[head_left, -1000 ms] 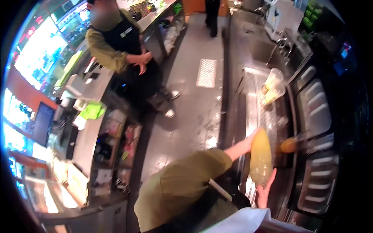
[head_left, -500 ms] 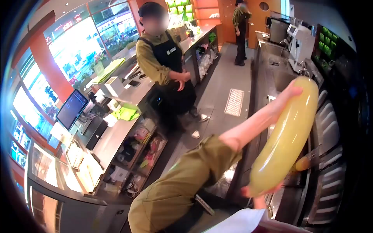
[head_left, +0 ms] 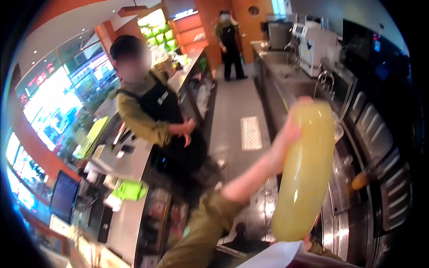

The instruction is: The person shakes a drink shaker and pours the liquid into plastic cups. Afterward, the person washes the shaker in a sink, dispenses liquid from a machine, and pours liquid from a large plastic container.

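Note:
A long, rounded, glossy yellow object (head_left: 306, 174), perhaps a container, stands nearly upright and slightly tilted close in front of me. My left hand (head_left: 292, 127) grips its far, upper end from the left side, with my olive-sleeved arm reaching up from the bottom. At its lower end, only a small part of my right hand (head_left: 308, 242) shows, against the object; the rest is hidden behind it and a white cloth (head_left: 279, 257).
A person in a dark apron (head_left: 156, 102) stands on the left by the counter (head_left: 129, 214); another person (head_left: 230, 47) is farther back. At right are a sink (head_left: 299, 89), faucet (head_left: 326, 82), metal trays (head_left: 395, 187) and an orange item (head_left: 359, 181).
Both hands still hold the yellow object, which was lower a second ago, rose closer to the camera, and now stands more upright. The view has swung, and the counter and people have shifted in it.

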